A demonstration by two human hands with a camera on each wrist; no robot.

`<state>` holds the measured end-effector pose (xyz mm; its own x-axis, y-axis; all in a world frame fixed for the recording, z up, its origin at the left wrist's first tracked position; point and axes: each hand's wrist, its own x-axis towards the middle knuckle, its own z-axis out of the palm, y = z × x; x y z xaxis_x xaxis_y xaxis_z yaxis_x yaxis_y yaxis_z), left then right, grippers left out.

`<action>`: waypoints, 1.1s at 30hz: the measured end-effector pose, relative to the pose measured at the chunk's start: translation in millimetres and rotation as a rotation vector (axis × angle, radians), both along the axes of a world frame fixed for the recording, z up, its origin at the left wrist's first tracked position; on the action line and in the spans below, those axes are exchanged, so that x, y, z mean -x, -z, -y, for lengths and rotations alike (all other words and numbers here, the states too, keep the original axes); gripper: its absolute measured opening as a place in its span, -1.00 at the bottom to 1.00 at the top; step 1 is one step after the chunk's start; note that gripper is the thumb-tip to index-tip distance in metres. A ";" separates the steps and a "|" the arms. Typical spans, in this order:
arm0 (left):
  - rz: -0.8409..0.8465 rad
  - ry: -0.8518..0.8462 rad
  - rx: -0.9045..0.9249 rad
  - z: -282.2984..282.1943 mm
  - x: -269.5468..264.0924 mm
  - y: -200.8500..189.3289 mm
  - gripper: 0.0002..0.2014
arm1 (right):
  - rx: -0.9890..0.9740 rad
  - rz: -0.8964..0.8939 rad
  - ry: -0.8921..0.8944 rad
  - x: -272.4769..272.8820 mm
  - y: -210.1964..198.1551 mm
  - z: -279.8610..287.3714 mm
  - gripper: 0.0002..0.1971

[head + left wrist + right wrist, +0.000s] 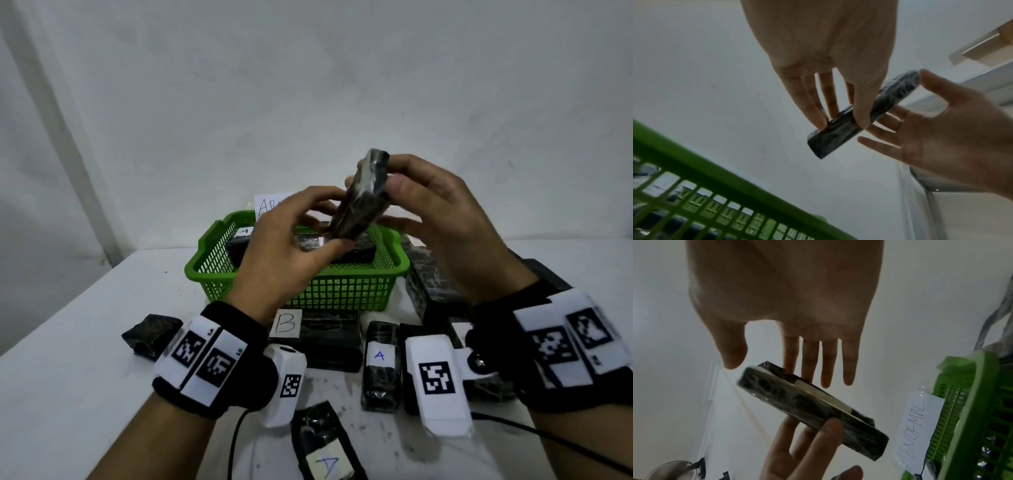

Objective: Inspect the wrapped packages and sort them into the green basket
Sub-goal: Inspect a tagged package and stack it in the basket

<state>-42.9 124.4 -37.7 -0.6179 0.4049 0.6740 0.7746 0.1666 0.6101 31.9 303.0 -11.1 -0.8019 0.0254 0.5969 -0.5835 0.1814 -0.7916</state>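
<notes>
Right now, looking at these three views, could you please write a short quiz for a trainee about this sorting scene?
1. True or false: the green basket already contains dark packages.
2. How many hands touch the wrapped package that is lifted above the basket: A) one, B) two?
3. Fill in: the paper sign beside the basket reads ____.

Key
1. True.
2. B: the left hand and the right hand both hold it.
3. ABNORMAL, as the right wrist view shows.
</notes>
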 end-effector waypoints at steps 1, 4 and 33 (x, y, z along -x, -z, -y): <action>-0.042 -0.021 -0.013 0.7 1.5 0.2 -0.51 | 0.009 0.002 -0.018 -0.9 -1.5 0.4 -0.67; -0.121 -0.055 -0.028 2.8 6.4 3.0 -0.52 | 0.021 -0.023 -0.047 -0.3 -1.5 5.6 -0.75; 0.319 0.378 -0.128 13.4 2.6 -6.5 -0.68 | 0.367 0.285 0.033 15.8 10.7 9.0 -0.53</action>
<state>-45.5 111.0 -31.2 -0.6271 0.5668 0.5343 0.5380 -0.1810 0.8233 16.1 294.0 -21.7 -0.9277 0.2223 0.2998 -0.3323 -0.1263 -0.9347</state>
